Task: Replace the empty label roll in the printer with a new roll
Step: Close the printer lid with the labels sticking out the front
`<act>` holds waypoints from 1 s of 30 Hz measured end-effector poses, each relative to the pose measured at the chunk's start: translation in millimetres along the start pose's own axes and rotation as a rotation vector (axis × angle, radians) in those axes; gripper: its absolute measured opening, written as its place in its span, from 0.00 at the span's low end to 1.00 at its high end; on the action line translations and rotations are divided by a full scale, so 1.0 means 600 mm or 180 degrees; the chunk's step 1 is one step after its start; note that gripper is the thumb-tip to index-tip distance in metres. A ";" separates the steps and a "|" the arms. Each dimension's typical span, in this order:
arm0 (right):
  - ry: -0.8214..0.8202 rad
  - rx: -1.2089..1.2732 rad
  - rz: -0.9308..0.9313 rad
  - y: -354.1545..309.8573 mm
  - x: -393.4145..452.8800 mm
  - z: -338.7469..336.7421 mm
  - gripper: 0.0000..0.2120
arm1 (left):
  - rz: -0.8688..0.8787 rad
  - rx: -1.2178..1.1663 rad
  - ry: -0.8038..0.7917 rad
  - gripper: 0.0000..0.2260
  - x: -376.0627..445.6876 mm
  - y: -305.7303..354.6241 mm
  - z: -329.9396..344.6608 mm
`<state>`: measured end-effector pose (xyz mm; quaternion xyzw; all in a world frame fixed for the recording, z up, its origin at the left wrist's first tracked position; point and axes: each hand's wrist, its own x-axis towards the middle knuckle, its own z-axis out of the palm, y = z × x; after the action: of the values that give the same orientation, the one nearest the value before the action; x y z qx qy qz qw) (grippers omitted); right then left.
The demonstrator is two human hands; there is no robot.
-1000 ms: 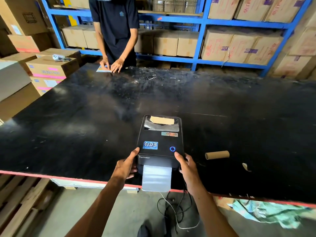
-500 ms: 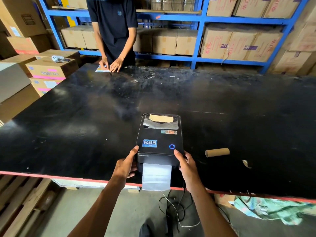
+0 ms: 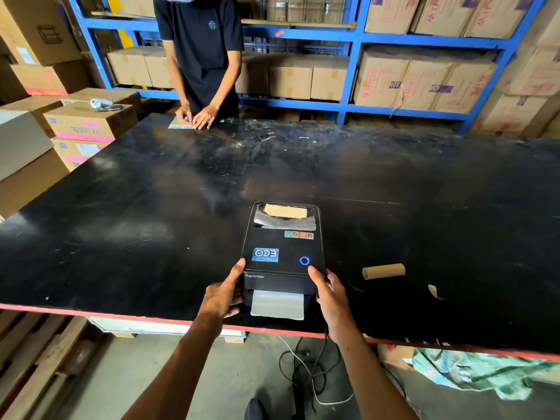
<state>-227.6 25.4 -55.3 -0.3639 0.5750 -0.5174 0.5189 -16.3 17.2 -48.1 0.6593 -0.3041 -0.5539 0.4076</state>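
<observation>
A black label printer (image 3: 283, 248) sits near the front edge of the black table (image 3: 151, 213), lid shut, a blue ring lit on top. A strip of label paper (image 3: 277, 304) hangs out of its front slot. Through the lid window a roll shows inside. My left hand (image 3: 222, 294) grips the printer's front left corner, thumb on top. My right hand (image 3: 328, 294) grips the front right corner the same way. An empty brown cardboard core (image 3: 384, 271) lies on the table to the right of the printer.
Another person (image 3: 201, 56) stands at the far side with both hands on a paper. A torn paper scrap (image 3: 434, 291) lies right of the core. Cables (image 3: 312, 368) trail on the floor below. Cardboard boxes (image 3: 88, 122) stack at left; blue shelving (image 3: 357, 56) stands behind.
Both hands keep their hold on the printer's front corners. The printer has barely shifted; only the view moved slightly.
</observation>
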 end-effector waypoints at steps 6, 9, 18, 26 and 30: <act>0.0040 -0.0024 -0.0003 -0.001 -0.004 0.003 0.09 | -0.0006 -0.0007 -0.0061 0.23 0.000 0.002 -0.002; 0.0030 -0.0027 0.0015 -0.003 -0.007 0.004 0.12 | -0.0017 -0.0025 -0.0067 0.24 -0.001 0.003 -0.001; 0.0072 -0.0076 -0.0038 -0.004 -0.008 0.007 0.06 | -0.0064 -0.0066 -0.0093 0.28 -0.005 0.008 -0.001; 0.0121 -0.0105 -0.0073 0.000 -0.012 0.009 0.14 | -0.0064 -0.0059 -0.0102 0.25 -0.009 0.009 -0.001; 0.0173 -0.0142 -0.0147 0.003 -0.013 0.010 0.14 | -0.0107 -0.0023 -0.0089 0.23 -0.009 0.008 -0.004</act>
<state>-219.9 32.1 -55.0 -0.3743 0.5917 -0.5260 0.4828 -14.7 19.7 -41.2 0.6550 -0.2966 -0.5709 0.3963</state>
